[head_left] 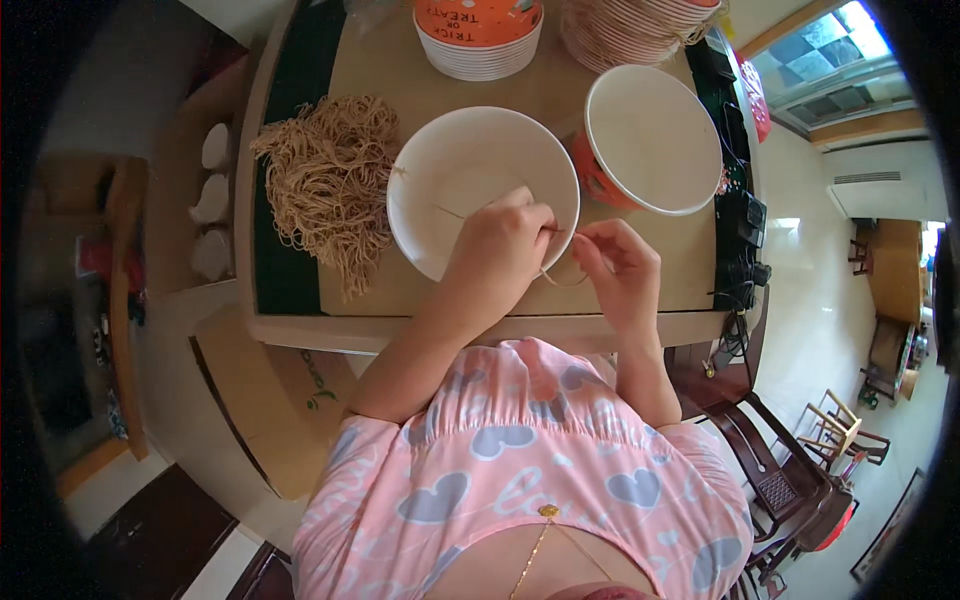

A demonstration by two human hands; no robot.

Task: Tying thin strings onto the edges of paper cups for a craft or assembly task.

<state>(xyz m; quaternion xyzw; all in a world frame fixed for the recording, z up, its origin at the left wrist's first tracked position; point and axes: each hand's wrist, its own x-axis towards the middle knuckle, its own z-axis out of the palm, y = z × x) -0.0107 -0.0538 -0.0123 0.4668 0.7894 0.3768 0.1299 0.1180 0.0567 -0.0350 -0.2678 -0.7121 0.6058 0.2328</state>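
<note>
A round white paper bucket (430, 150) stands in front of me, its inside facing up. My left hand (505, 235) is over its near right rim, with the fingers closed on a thin tan cord (565, 284). One end of the cord sticks out on the left over the bucket's inside, and a loop hangs below the fingers. Just right of the rim my right hand (620, 265) pinches the cord between thumb and fingertips. A large tangled bundle of tan cords (330, 170) lies left of the bucket.
To the right, an orange bucket (595, 178) leans with its white inside showing. Stacked orange-and-white buckets (480, 60) and another stack (640, 35) draped with cords stand at the back. Black adapters and cables (742, 215) line the table's right edge. A cardboard box (270, 400) sits below left.
</note>
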